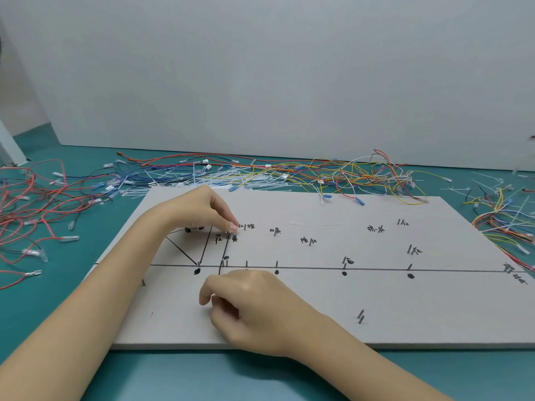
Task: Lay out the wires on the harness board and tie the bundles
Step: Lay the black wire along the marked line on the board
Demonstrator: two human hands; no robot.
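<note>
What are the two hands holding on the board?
The left hand pinches something tiny at a pin on the harness board; the grip hides what it is. The right hand is curled; whether it holds anything cannot be told.

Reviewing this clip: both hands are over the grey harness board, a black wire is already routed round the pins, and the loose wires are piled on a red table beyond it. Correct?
Not quite. The table is teal-green, not red; some of the loose wires are red. The head view shows this. The rest holds: left hand and right hand are over the harness board, with a black wire round the pins.
</note>
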